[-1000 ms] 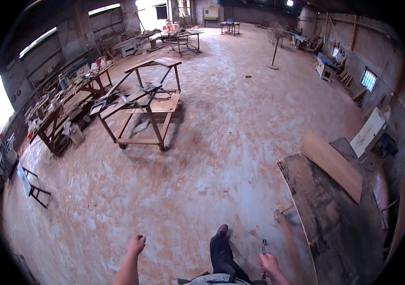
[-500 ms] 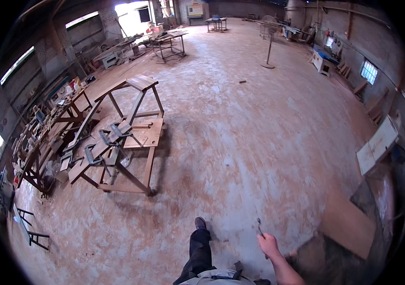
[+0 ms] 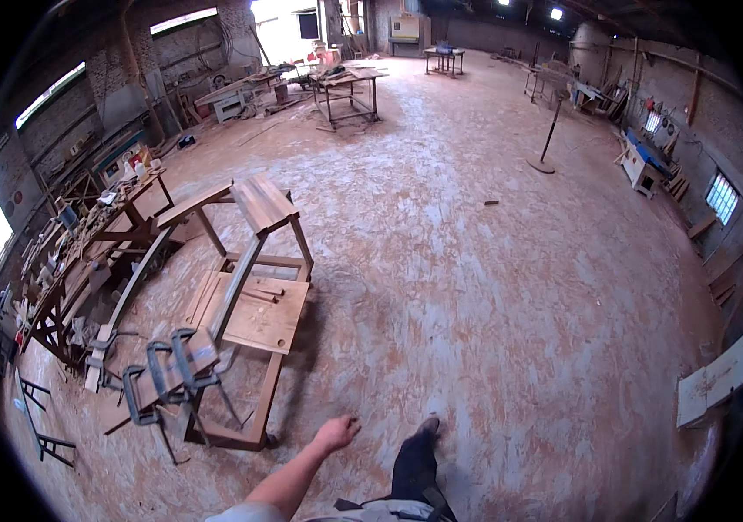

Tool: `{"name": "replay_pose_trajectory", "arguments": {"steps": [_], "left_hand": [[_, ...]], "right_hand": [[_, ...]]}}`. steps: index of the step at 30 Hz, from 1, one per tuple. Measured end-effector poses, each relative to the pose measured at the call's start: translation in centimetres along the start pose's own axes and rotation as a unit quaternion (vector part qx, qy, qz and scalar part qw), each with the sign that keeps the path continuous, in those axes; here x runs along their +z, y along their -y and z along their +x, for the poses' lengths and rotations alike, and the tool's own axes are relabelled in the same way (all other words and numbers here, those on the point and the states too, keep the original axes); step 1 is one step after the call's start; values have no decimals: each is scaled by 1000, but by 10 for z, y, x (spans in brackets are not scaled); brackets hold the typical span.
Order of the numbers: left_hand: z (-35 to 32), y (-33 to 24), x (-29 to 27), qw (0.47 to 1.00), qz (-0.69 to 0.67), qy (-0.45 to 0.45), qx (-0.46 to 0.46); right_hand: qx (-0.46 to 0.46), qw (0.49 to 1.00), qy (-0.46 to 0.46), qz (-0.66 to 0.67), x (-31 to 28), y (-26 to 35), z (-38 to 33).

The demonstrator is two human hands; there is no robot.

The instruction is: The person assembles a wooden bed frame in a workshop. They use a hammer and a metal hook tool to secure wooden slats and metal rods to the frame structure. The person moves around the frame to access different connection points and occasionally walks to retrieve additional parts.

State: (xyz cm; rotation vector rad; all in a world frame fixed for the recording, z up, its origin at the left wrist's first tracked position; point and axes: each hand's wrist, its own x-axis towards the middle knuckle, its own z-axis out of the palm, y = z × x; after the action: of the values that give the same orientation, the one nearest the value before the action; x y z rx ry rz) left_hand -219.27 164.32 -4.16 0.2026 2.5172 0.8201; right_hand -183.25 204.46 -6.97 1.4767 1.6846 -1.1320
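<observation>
My left hand [image 3: 336, 432] swings in front of me over the floor, its fingers curled in and no object showing in them. It is nearest to a wooden frame bench [image 3: 268, 396], just right of its near leg, and does not touch it. Several dark metal clamps [image 3: 159, 361] grip boards at the bench's near end. A light wooden panel [image 3: 260, 320] lies on the lower frame, with small wood strips [image 3: 260, 294] on it. My right hand is out of view. One dark shoe [image 3: 429, 424] steps forward below.
A cluttered workbench [image 3: 97, 239] runs along the left. Ahead stand a table with boards [image 3: 345, 78], a thin pole on a round base [image 3: 547, 139] and a small wood block [image 3: 490, 203]. A white panel [image 3: 718, 378] is at the right. Black folding legs [image 3: 40, 422] lie lower left.
I have walked forward, so the clamped bench is nearer on my left. My right hand, which held a slim metal tool, has left the view; my left hand has come in.
</observation>
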Motion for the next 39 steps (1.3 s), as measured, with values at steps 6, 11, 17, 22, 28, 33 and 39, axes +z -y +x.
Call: {"name": "replay_pose_trajectory", "arguments": {"steps": [6,11,17,22,28,33,39], "left_hand": [[142,15,-65,989,19,56,-132],[215,27,-75,956,-12,131,-264],[339,61,-62,916,-64,225,-325],[600,-37,-160,916,-21,265,-301],[946,-174,-354,989,-48,10,-141],[1151,-202,-430,967,-135,-118,-178],[1244,-221,-430,960,-58,29,-273]], "right_hand": [[-32,998,19,44,-36,225,121],[-155,984,-48,78,-121,416,270],[-236,965,-76,88,-190,740,266],[-148,985,-69,52,-211,867,280],[-31,997,11,65,-195,1035,336],[0,995,46,92,-218,1206,427],[-34,984,35,174,-315,1459,548]]}}
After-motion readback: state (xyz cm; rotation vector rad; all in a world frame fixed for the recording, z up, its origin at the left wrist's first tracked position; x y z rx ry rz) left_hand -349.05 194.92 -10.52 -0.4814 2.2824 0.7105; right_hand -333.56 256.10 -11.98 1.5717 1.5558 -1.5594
